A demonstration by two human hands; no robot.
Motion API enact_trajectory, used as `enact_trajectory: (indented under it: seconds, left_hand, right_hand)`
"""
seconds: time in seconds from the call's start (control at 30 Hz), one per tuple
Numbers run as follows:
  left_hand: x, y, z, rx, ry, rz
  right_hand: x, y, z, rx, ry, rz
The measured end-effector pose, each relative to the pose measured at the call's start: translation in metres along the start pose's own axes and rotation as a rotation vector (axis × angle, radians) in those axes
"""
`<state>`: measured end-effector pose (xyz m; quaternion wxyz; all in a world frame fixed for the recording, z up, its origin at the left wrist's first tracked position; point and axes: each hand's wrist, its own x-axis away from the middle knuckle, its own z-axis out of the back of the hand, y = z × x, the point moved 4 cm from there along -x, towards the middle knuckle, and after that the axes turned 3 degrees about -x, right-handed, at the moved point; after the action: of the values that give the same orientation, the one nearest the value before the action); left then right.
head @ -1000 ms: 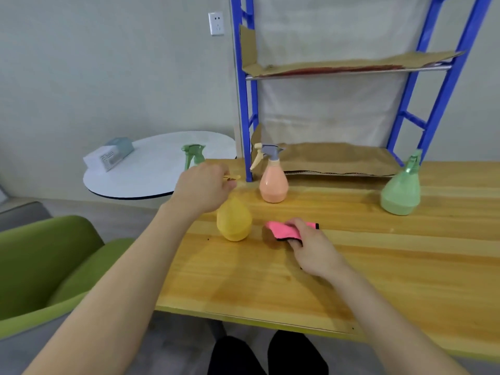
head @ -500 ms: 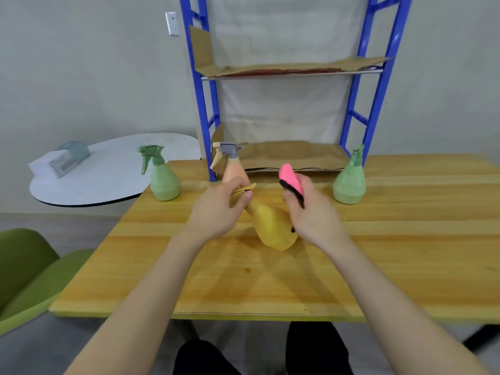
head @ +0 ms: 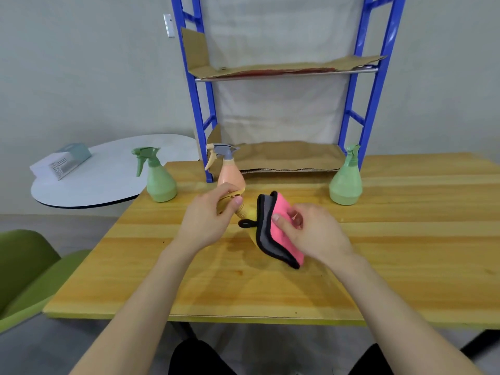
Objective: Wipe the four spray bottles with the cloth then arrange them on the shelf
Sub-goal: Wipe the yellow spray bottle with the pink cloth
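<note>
**Before the shelf [head: 286, 158]: first bottle under the cloth**

The yellow spray bottle [head: 250, 212] is gripped at its head by the left hand [head: 208, 220]. The pink cloth [head: 281, 234], pinched in the right hand [head: 311, 234], is laid against it. Nearer the shelf, the peach spray bottle [head: 230, 174], left green bottle [head: 159, 182] and right green bottle [head: 346, 185] apparently await wiping. None is shelved.

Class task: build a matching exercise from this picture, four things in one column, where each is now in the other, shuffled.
1 yellow plastic spray bottle
2 peach plastic spray bottle
3 pink-and-grey cloth
4 grey-and-white box

a grip of right hand
b beside left post of blue metal shelf
c grip of left hand
d on white round table

Pairs: 1c, 2b, 3a, 4d
</note>
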<state>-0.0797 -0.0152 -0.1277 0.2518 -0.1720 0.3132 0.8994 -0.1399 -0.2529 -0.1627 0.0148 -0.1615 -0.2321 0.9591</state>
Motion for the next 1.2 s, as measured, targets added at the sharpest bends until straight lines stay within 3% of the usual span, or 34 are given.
enact_trajectory:
  seconds: [0.07, 0.17, 0.27, 0.33, 0.47, 0.53, 0.7, 0.87, 1.0, 1.03, 1.13, 1.2]
  left_hand:
    - [0.001, 0.0, -0.003, -0.011, 0.014, -0.019]
    - [0.008, 0.001, -0.008, -0.014, 0.006, -0.033]
    - [0.021, -0.006, -0.009, 0.078, -0.001, -0.008]
    - [0.027, -0.012, -0.009, 0.132, 0.01, 0.003]
    - [0.033, -0.014, -0.009, 0.192, 0.058, -0.017]
    - [0.033, -0.014, -0.007, 0.206, 0.104, -0.01]
    - [0.036, -0.021, -0.003, 0.244, 0.136, 0.02]
    - [0.035, -0.016, -0.01, 0.216, 0.137, -0.023]
    - [0.044, -0.023, -0.009, 0.234, 0.136, 0.004]
    - [0.045, -0.022, -0.01, 0.22, 0.139, -0.003]
    - [0.042, -0.015, -0.013, 0.177, 0.145, -0.038]
    - [0.042, -0.019, -0.011, 0.194, 0.14, -0.03]
  right_hand:
    - [0.002, -0.003, -0.006, 0.027, 0.07, 0.035]
    - [0.004, -0.012, -0.023, -0.192, 0.012, 0.075]
    - [0.008, -0.013, -0.033, -0.34, 0.109, 0.05]
    - [0.012, -0.019, -0.039, -0.3, 0.142, 0.074]
    - [0.013, -0.055, -0.042, -0.051, 0.137, 0.357]
    - [0.009, -0.056, -0.046, -0.066, 0.118, 0.424]
    - [0.003, -0.018, -0.042, -0.363, 0.148, 0.061]
    - [0.009, -0.059, -0.05, -0.26, 0.192, 0.319]
    - [0.007, -0.021, -0.044, -0.471, 0.22, 0.022]
    - [0.008, -0.024, -0.04, -0.448, 0.245, 0.02]
    - [0.009, -0.058, -0.045, -0.285, 0.228, 0.302]
    - [0.008, -0.053, -0.049, -0.338, 0.205, 0.331]
